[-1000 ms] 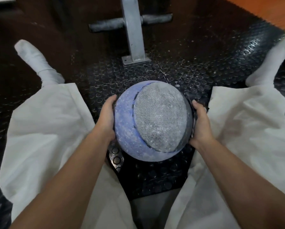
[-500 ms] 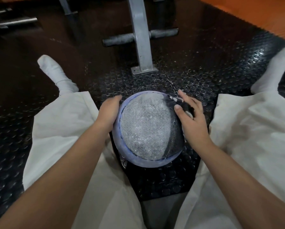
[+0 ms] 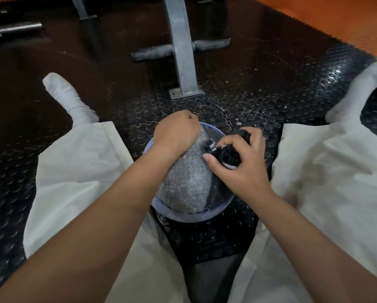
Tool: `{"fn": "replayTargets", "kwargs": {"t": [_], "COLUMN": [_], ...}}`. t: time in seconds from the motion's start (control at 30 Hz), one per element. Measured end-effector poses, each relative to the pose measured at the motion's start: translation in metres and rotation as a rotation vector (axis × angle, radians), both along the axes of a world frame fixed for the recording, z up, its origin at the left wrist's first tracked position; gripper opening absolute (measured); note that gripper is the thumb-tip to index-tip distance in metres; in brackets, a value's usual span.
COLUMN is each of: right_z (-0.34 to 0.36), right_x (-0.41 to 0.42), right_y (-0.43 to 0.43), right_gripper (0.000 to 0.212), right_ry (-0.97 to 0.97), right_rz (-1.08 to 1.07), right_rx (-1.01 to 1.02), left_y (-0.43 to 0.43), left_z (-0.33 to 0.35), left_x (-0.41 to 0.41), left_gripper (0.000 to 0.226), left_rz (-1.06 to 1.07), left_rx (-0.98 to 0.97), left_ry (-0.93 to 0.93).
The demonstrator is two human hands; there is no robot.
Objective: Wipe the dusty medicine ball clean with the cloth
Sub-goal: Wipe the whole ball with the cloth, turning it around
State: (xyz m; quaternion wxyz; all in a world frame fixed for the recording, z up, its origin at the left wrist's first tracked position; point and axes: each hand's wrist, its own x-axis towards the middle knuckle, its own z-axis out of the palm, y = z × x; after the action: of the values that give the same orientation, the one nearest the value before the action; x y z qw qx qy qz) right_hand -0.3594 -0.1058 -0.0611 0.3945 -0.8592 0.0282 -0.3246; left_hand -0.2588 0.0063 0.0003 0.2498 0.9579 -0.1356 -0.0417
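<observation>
The right hand (image 3: 242, 165) now grips a bunched black cloth (image 3: 229, 154), fingers and thumb curled round it, and presses it against the upper right of the medicine ball (image 3: 187, 184). A second ago this hand cupped the ball's right side, and half a second ago it lay on the upper right with its fingers spread over something dark. White flecks of dust cling to the cloth where it meets the ball.

The left hand (image 3: 175, 132) has also moved, from the ball's left side up onto its far top edge. Its back faces the camera and its fingers bend down over the far side of the ball, out of sight.

The ball sits between the person's thighs, over the studded black floor mat (image 3: 270, 88), lower and closer to the body than a second ago. It has also turned: the broad blue band that showed on its left is now only a thin blue rim along the left and near edge. The grey, dust-coated textured panel faces up, with a darker strip on its right side under the right wrist. Any lettering on the ball is too dusty to read.

White trousers (image 3: 327, 171) cover both legs, and white socks (image 3: 67, 95) show at the feet. Beyond the ball a grey metal post (image 3: 179, 51) stands on a bolted base plate, crossed by a dusty padded bar (image 3: 211, 43). More of this frame is in view than before. An orange floor (image 3: 336, 16) borders the mat at the upper right.
</observation>
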Motion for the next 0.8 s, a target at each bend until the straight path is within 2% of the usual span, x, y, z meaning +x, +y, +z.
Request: {"fn": "replayTargets", "kwargs": {"t": [0.17,0.33,0.43,0.53,0.63,0.8], "right_z": [0.014,0.037,0.044,0.040,0.029,0.028], "right_x": [0.017,0.052,0.061,0.042,0.009,0.004], "right_y": [0.003,0.003,0.003,0.005,0.010,0.008], "right_gripper": [0.030,0.024,0.025,0.023,0.016,0.021], "right_ry": [0.011,0.330,0.430,0.420,0.299,0.254], "right_rz": [-0.056,-0.081,-0.045,-0.047,-0.079,-0.067], "right_rx": [-0.022,-0.067,-0.098,-0.101,-0.140,-0.182], "left_y": [0.011,0.007,0.011,0.016,0.016,0.013], "left_z": [-0.005,-0.008,-0.006,-0.006,-0.009,-0.011], "left_x": [-0.007,-0.017,-0.015,-0.007,-0.004,-0.009], "left_gripper": [0.038,0.038,0.036,0.036,0.036,0.035], "left_rz": [-0.048,-0.011,0.031,0.081,0.115,0.105], "left_rx": [-0.061,-0.108,-0.170,-0.249,-0.313,-0.266], "left_ry": [-0.009,-0.070,-0.050,-0.032,-0.015,-0.014]}}
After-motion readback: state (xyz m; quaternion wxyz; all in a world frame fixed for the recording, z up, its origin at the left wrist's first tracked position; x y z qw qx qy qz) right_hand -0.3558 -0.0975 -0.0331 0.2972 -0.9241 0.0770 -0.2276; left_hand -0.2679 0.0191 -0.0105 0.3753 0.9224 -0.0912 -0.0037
